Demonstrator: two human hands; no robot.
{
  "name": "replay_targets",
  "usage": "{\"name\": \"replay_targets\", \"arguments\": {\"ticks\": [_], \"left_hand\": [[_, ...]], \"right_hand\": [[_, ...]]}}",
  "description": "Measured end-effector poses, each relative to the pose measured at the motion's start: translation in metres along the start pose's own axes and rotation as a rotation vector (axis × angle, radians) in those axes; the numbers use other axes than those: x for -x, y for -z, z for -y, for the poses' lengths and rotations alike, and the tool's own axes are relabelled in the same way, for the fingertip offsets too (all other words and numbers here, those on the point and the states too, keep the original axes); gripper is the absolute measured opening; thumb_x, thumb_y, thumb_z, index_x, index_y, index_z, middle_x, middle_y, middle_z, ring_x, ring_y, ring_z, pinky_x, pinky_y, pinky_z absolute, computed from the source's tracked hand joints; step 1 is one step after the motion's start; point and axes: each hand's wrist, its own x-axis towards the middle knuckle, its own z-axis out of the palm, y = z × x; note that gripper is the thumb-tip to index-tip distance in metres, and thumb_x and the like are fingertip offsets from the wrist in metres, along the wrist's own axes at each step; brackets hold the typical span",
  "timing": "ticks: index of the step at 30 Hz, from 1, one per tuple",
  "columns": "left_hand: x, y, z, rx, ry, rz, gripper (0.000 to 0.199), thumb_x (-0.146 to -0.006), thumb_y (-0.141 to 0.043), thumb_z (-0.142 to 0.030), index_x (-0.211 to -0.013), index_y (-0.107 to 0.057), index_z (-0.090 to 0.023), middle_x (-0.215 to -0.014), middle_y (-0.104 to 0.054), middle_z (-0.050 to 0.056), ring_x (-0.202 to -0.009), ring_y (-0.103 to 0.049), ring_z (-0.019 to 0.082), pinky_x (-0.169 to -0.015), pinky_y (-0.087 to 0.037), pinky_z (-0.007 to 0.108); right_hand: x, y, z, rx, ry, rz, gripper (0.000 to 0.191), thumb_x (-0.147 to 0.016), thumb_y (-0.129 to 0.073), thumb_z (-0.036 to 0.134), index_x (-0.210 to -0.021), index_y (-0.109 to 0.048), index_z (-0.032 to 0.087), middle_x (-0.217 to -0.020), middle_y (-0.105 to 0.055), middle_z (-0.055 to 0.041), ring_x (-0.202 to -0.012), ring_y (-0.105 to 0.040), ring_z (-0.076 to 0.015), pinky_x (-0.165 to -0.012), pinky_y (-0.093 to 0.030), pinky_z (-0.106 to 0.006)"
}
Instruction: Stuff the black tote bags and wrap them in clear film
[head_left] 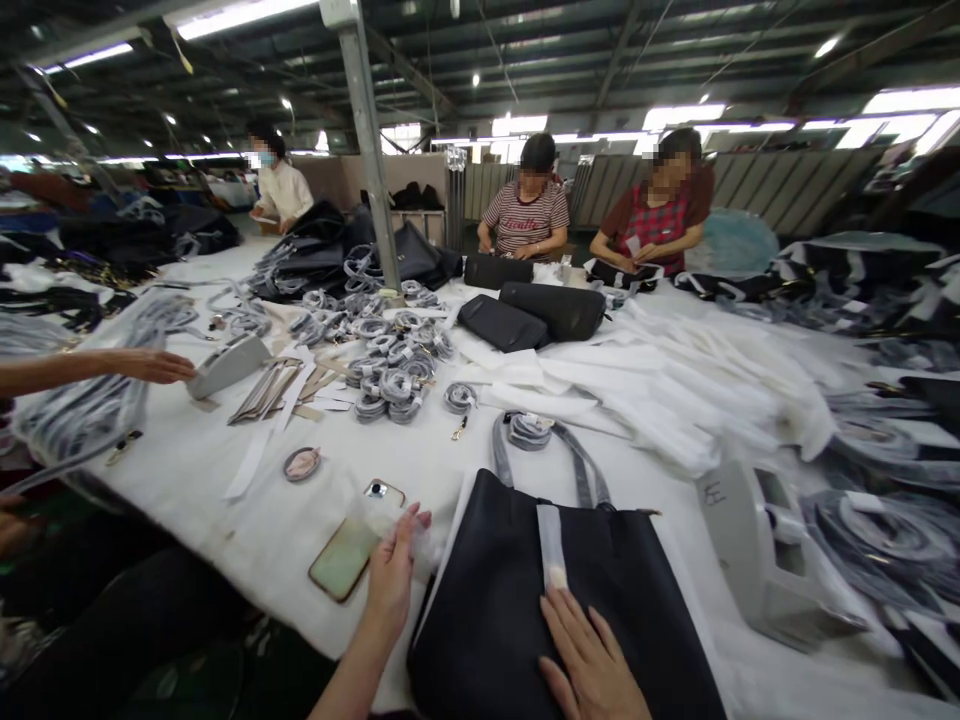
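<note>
A black handbag [487, 590] lies in front of me with its wrapped handles [585, 465] pointing away. Down the middle of its upper front runs a strip of white wrapping [551, 545]. My right hand [589, 650] rests flat on the bag's front, fingers stretched out, fingertips at the lower end of that strip. Left of the bag, my left hand [394, 560] is raised, with thumb and fingers pinched on thin clear plastic film [367, 510]. Beneath the film lies a phone in a green case [341, 560], partly covered. A coiled, wrapped strap [529, 430] sits between the handles.
Many coiled straps [394, 375] are heaped mid-table, near paper strips [266, 390]. A tape dispenser [772, 550] stands at right, another [229, 365] at left beside a co-worker's hand [154, 365]. White sheets [660, 370] and black bags [551, 310] lie farther back, before two seated people.
</note>
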Motion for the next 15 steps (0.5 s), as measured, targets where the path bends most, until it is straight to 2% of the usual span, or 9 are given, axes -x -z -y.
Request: {"name": "replay_targets", "arguments": {"ticks": [2,5,8,11,13,15], "left_hand": [[-0.007,-0.001,-0.013,0.085,-0.066,-0.077,0.047,-0.086,-0.056,-0.051,-0.121,-0.057,-0.019,-0.107,-0.071,0.009,-0.104,-0.065,0.020,-0.102,-0.045,0.040],[-0.010,-0.001,-0.044,0.192,-0.179,-0.156,0.046,-0.089,-0.053,-0.050,-0.124,-0.053,-0.021,-0.109,-0.069,0.007,-0.104,-0.064,0.017,-0.103,-0.044,0.037],[0.005,-0.009,-0.072,0.180,-0.317,-0.106,0.051,-0.089,-0.050,-0.053,-0.130,-0.049,-0.021,-0.116,-0.066,0.010,-0.110,-0.062,0.021,-0.107,-0.040,0.043],[0.038,-0.031,-0.073,-0.117,-0.440,0.088,0.054,-0.090,-0.047,-0.054,-0.133,-0.049,-0.021,-0.125,-0.063,0.011,-0.122,-0.053,0.025,-0.112,-0.032,0.046],[0.062,-0.050,-0.056,-0.359,-0.470,0.339,0.050,-0.091,-0.047,-0.050,-0.132,-0.052,-0.021,-0.132,-0.058,0.010,-0.129,-0.046,0.025,-0.115,-0.027,0.044],[0.080,-0.069,-0.026,-0.524,-0.462,0.648,0.046,-0.093,-0.045,-0.044,-0.133,-0.051,-0.024,-0.140,-0.051,0.007,-0.134,-0.040,0.024,-0.116,-0.026,0.042]], "right_hand": [[-0.004,-0.016,-0.001,0.117,0.094,-0.002,0.054,-0.092,-0.050,0.037,-0.142,-0.039,0.020,-0.136,-0.053,-0.0085,-0.120,-0.055,-0.0241,-0.096,-0.044,-0.035],[0.000,-0.024,-0.008,0.184,0.132,-0.030,0.056,-0.091,-0.049,0.037,-0.142,-0.039,0.017,-0.138,-0.052,-0.0094,-0.123,-0.052,-0.0241,-0.098,-0.039,-0.036],[0.003,-0.023,-0.011,0.186,0.132,-0.045,0.056,-0.091,-0.050,0.037,-0.142,-0.039,0.015,-0.138,-0.051,-0.0096,-0.124,-0.050,-0.0241,-0.101,-0.035,-0.036],[0.004,-0.017,-0.004,0.150,0.089,-0.007,0.056,-0.090,-0.052,0.033,-0.142,-0.038,0.015,-0.140,-0.050,-0.0102,-0.127,-0.048,-0.0244,-0.102,-0.036,-0.038],[0.005,-0.011,0.002,0.114,0.041,0.052,0.056,-0.090,-0.051,0.027,-0.143,-0.036,0.015,-0.141,-0.048,-0.0108,-0.129,-0.045,-0.0248,-0.103,-0.038,-0.040],[0.007,-0.006,0.007,0.068,-0.012,0.128,0.057,-0.089,-0.050,0.023,-0.144,-0.035,0.015,-0.144,-0.045,-0.0117,-0.131,-0.042,-0.0251,-0.104,-0.039,-0.043]]}}
